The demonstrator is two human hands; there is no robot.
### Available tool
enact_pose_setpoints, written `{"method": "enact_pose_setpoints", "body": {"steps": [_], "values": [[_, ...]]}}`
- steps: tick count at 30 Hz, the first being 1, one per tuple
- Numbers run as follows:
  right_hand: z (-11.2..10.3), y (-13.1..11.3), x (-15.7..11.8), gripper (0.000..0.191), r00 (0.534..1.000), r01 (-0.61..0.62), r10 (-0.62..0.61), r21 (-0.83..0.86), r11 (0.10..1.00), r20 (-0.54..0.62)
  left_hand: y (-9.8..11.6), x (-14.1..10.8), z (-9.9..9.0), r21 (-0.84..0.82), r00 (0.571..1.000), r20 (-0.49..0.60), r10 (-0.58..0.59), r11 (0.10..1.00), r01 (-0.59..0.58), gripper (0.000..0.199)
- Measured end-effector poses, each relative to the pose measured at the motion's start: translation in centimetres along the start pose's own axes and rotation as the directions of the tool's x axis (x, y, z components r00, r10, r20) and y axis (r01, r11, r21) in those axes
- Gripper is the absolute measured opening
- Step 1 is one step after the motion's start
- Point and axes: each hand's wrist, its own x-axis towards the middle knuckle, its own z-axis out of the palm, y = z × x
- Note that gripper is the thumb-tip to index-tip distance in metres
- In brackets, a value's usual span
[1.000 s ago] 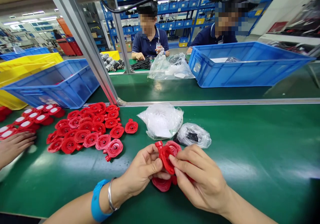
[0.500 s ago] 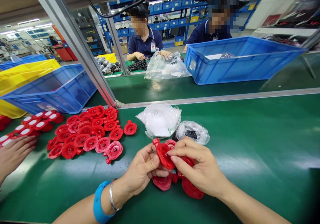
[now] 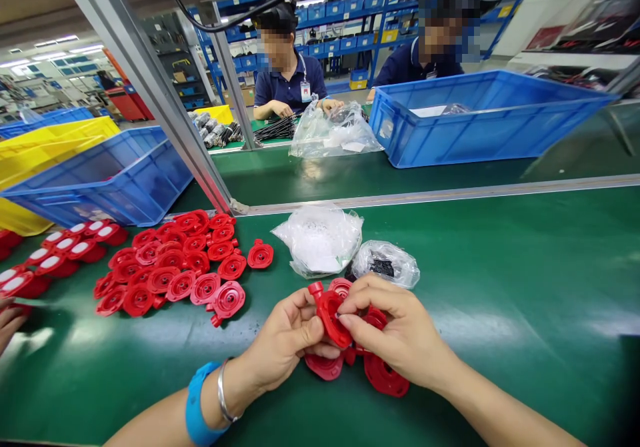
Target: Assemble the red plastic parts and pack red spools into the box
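Since the frame half a second back, a neighbour's hand (image 3: 7, 325) at the left edge has drawn out toward the margin, baring more of the white-topped parts (image 3: 85, 250); the red part (image 3: 329, 308) has tipped slightly in its grip. I watch from afar through the head camera. Left hand (image 3: 290, 330) is closed on the red part, thumb on the near side, fingers behind and under, holding it tilted above the green table (image 3: 500, 367), its stub end up and to the left. Right hand (image 3: 400, 330) is half curled, thumb and forefinger drawn together at the part's hollow; I cannot tell whether they pinch anything small or only press there. Loose parts (image 3: 385, 375) lie under and just behind the hands, partly hidden by them. Beyond them I log a white bag (image 3: 320, 244) and, just beside it on the right, a clear packet (image 3: 403, 267) with black contents. To the left lies the pile (image 3: 163, 278), mostly hollow side up, with one single part (image 3: 261, 255) just right of it. Left bin (image 3: 110, 194), blue, stands behind the pile; right bin (image 3: 480, 130), also blue, stands past the rail (image 3: 425, 196).
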Motion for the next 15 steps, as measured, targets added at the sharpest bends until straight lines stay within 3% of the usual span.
{"method": "enact_pose_setpoints", "body": {"steps": [8,15], "values": [[-0.6,-0.1,0.2,0.007,0.973,-0.189,0.163,0.166,0.968,0.161,-0.1,0.1,-0.8,0.072,0.995,0.096,-0.006,0.997,-0.001,0.040],[-1.0,-0.3,0.6,0.006,0.956,-0.227,0.180,0.192,0.955,0.233,-0.3,0.1,-1.2,0.069,0.989,0.149,-0.010,0.998,0.000,0.042]]}}
